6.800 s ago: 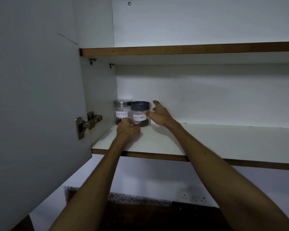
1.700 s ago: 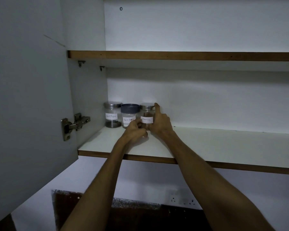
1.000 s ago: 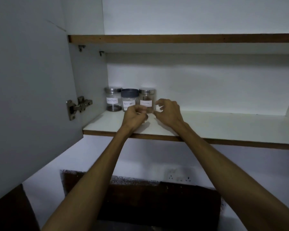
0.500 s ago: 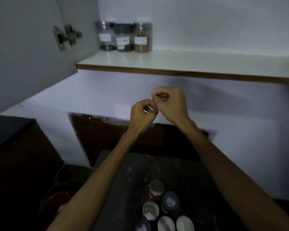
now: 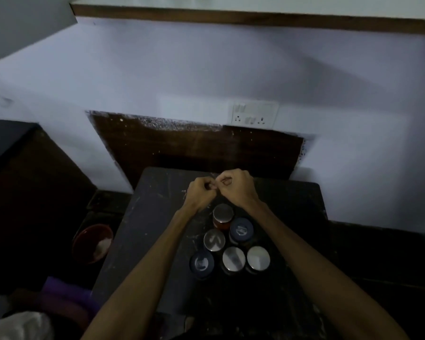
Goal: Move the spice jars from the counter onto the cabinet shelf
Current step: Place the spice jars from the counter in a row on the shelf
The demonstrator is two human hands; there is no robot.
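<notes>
Several spice jars stand clustered on the dark counter [image 5: 157,217], seen from above. A silver-lidded jar with red contents [image 5: 222,215] is the farthest one. Close by are a blue-lidded jar [image 5: 241,230], a silver-lidded jar [image 5: 214,240], another blue-lidded jar [image 5: 201,263] and two silver-lidded jars [image 5: 233,258] [image 5: 258,258]. My left hand [image 5: 201,193] and my right hand [image 5: 234,186] hover just beyond the cluster, fists curled, knuckles touching, holding nothing. The cabinet shelf edge [image 5: 231,17] runs along the top; its jars are out of sight.
A white wall with a switch and socket plate [image 5: 254,114] rises behind the counter. A red bowl [image 5: 92,242] sits low at the left of the counter. Purple and white items [image 5: 59,298] lie at the bottom left.
My view has tipped down from the shelf to the counter. Both hands came down from the shelf with nothing in them and now hang over the jar cluster.
</notes>
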